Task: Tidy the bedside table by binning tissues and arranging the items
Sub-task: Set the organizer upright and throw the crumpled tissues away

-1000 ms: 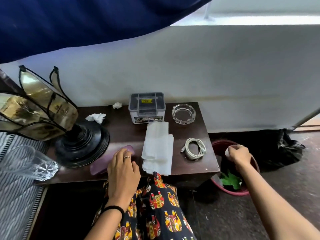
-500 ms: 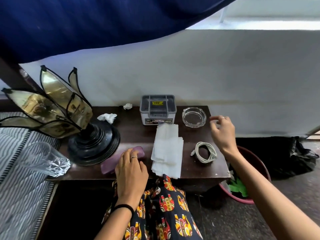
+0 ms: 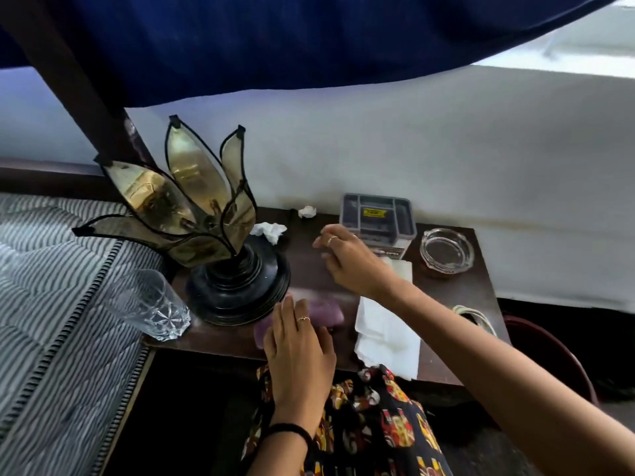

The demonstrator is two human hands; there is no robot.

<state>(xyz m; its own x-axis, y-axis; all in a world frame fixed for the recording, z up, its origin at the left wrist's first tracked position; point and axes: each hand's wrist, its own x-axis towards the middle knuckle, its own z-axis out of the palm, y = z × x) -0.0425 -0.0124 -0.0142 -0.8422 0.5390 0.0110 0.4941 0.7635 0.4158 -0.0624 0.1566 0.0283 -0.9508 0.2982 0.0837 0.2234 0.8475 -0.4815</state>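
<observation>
Right hand: the right hand (image 3: pixel 347 259) hovers over the back of the bedside table (image 3: pixel 457 290), fingers loosely spread and holding nothing.
Left hand: the left hand (image 3: pixel 299 341) lies flat, fingers straight, on a purple case (image 3: pixel 330 312) at the front edge; it grips nothing.
Nearer tissue: a crumpled tissue (image 3: pixel 269 231) lies just beyond the right fingertips, to their left, against the lamp (image 3: pixel 202 228) base.
Farther tissue: a smaller tissue ball (image 3: pixel 307 211) sits at the back edge, past the fingertips and slightly left.
Bin: a red bin (image 3: pixel 549 355) stands on the floor, well behind and to the right of the reaching arm.
Other items: a grey box (image 3: pixel 378 214) is just right of the right hand; folded white paper (image 3: pixel 388 328) lies under the forearm; a glass ashtray (image 3: pixel 446 249) and a coiled cable (image 3: pixel 476 316) lie farther right; a tumbler (image 3: pixel 151 305) stands left of the lamp.
Progress: judged early to middle; both tissues remain on the table.
Remaining: pick up each tissue, carry it to the bin, then arrange the items, which look unsorted.
</observation>
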